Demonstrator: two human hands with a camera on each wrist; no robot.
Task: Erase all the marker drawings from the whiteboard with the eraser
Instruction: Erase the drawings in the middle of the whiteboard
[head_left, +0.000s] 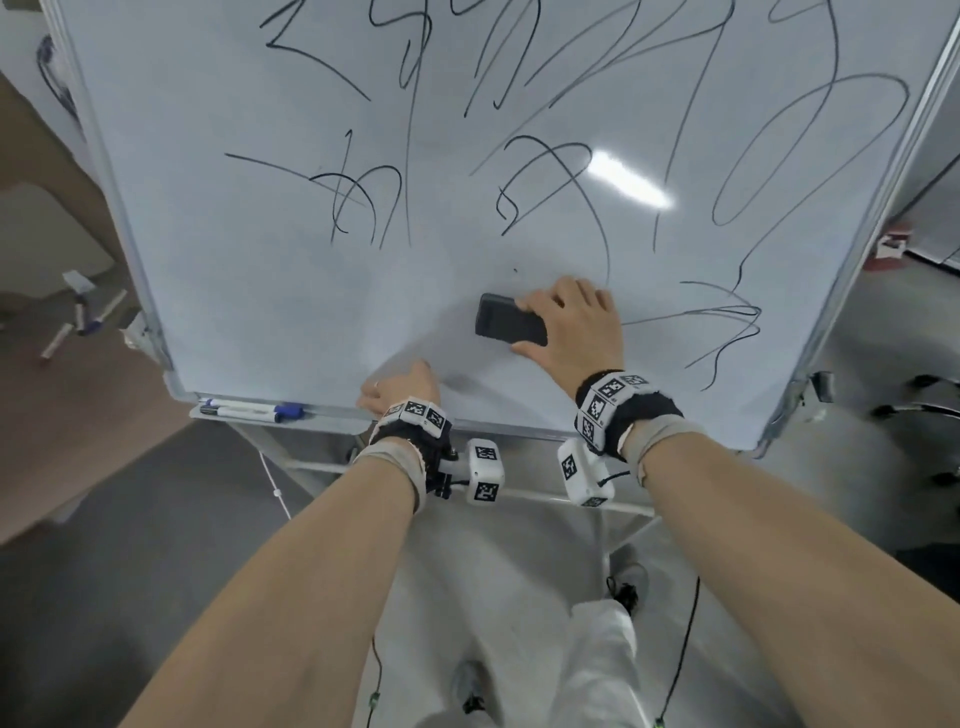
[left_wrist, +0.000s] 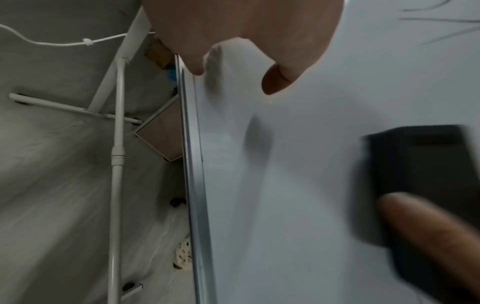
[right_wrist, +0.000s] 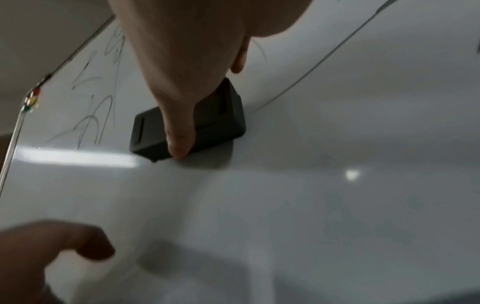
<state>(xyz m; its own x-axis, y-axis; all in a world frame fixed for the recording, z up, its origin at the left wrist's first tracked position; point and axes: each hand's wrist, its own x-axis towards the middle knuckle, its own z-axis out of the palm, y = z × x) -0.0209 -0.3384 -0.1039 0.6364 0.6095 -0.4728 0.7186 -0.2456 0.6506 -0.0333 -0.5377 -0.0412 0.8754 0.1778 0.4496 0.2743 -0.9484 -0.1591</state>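
A whiteboard (head_left: 260, 260) on a stand carries black marker scribbles (head_left: 545, 171) across its upper and right parts; the lower left area shows only faint smears. My right hand (head_left: 569, 327) grips a black eraser (head_left: 511, 325) flat against the board, low and centre. In the right wrist view the thumb (right_wrist: 179, 133) lies across the eraser (right_wrist: 207, 123). My left hand (head_left: 400, 389) holds the board's lower edge, with a fingertip (left_wrist: 198, 69) at the metal frame (left_wrist: 193, 164) and the thumb over the board face. The eraser (left_wrist: 420, 174) looks blurred in the left wrist view.
Two markers (head_left: 249, 411) lie on the tray under the board's lower left corner. More markers (head_left: 78, 322) lie on a surface to the left. The white stand's legs (left_wrist: 116, 144) and thin cables cross the floor below, near my feet.
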